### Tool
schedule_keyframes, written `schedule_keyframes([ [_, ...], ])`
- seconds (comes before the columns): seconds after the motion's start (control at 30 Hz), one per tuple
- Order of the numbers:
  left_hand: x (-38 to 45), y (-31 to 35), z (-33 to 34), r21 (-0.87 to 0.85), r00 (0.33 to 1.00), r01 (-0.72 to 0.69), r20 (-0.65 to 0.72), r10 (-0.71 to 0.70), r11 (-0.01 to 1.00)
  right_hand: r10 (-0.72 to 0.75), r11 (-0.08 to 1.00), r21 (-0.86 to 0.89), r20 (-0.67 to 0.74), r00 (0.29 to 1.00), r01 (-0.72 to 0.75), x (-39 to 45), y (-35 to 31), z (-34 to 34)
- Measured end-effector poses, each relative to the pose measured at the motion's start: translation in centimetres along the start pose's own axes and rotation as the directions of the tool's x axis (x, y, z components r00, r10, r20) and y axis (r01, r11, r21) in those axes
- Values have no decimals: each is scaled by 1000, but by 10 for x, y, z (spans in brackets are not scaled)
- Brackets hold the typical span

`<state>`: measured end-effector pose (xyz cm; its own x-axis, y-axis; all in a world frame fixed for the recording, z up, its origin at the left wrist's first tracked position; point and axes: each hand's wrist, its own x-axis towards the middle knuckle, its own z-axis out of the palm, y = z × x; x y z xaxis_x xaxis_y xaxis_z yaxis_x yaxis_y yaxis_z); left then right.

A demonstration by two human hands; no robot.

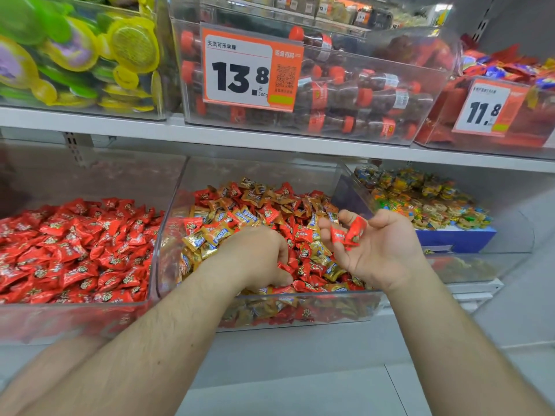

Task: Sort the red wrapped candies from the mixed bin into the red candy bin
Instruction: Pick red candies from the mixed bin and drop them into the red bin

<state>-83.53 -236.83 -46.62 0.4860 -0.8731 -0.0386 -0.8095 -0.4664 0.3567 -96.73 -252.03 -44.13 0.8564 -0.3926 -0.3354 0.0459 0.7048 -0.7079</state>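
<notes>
1. Head view: your left hand is palm-down in the mixed bin at centre frame, fingers curled into the pile and pinching at a red candy near the front wall. Whether it has a firm hold on it, I can't tell.
2. Your right hand sits palm-up over the right part of the same bin, fingers loosely cupped around a few collected red candies. They lie on the fingers, not deep in the palm.
3. Risk: that cup is shallow. Tilt the right hand while you reach and the pieces probably slide back into the mix.
4. Risk: gold candies lie touching the red ones right at your left fingertips. A wide pinch likely drags one along, and it ends up in the wrong bin.
5. Risk: the red candy bin is at lower left of the frame, so the right hand must cross over your left forearm to get there. A bump mid-transfer would scatter candies onto the ledge or floor.
6. Wrappers look slick, so a light pinch may slip.
</notes>
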Motion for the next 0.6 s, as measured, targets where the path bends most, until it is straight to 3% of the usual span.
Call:
schedule_keyframes([
  [0.1,-3,-8,-5,-154,995,38,-85,-52,987,-22,996,-84,-82,996,15,4,3,7],
  [0.17,-7,-14,-11,-212,984,82,-138,-113,974,-91,914,-405,-151,984,22,10,4,8],
  [0.2,-10,-17,-14,-251,970,102,-189,-152,963,-153,764,-645,-165,974,11,12,4,8],
  [0.27,-14,-22,-21,-379,928,115,-290,-235,918,-211,301,-952,-130,969,-62,14,6,10],
  [0.33,-16,-23,-27,-592,893,101,-301,-336,799,-124,-66,-989,-124,984,-133,14,10,13],
  [0.4,-18,-24,-29,-698,892,93,-258,-370,710,-50,-261,-953,-145,988,-153,17,18,16],
  [0.47,-20,-25,-29,-634,927,83,-235,-293,769,-38,-328,-934,-137,990,-142,24,24,16],
  [0.6,-21,-13,-20,-181,985,49,-154,-78,982,-16,-247,-967,-59,998,-61,28,26,17],
])
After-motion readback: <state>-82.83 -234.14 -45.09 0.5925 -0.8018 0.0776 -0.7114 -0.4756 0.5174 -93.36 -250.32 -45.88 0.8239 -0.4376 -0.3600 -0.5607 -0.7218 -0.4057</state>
